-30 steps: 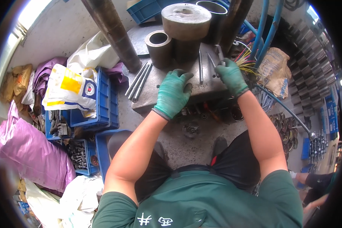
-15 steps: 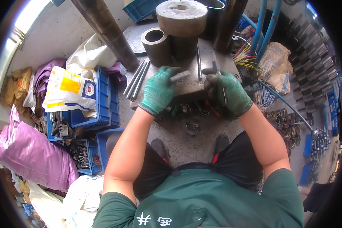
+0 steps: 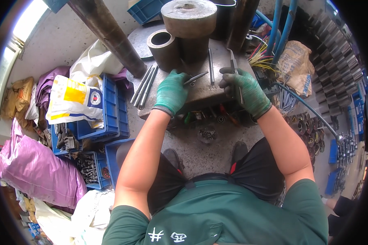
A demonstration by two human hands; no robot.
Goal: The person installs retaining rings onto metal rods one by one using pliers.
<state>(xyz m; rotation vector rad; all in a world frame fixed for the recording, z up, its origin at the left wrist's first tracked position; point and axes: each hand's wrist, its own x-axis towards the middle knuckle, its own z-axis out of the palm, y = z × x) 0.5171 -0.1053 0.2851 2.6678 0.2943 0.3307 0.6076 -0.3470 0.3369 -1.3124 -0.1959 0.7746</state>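
Note:
My left hand (image 3: 171,93), in a green work glove with dark fingertips, is closed around a short grey metal pin (image 3: 198,77). The pin's narrow end points right, over the steel table. Gripped in my gloved right hand (image 3: 248,92) is a slim metal tool with a bent tip (image 3: 234,63), held nearly upright with the tip at the top. Between my hands, a single thin dark rod (image 3: 211,67) lies on the table. Several longer metal rods (image 3: 146,85) lie side by side left of my left hand.
A thick steel ring (image 3: 188,18) rests on a dark cylinder behind my hands, beside a hollow metal sleeve (image 3: 161,47). Steel columns (image 3: 106,36) flank the table (image 3: 200,96). Blue crates (image 3: 110,106) and sacks stand left; coloured wires (image 3: 261,61) and blue hoses (image 3: 276,32) are right.
The pin in my left hand, blurred before, now shows sharply and tilts up to the right. The bent-tip tool in my right hand has come slightly higher. The whole view has shifted a little.

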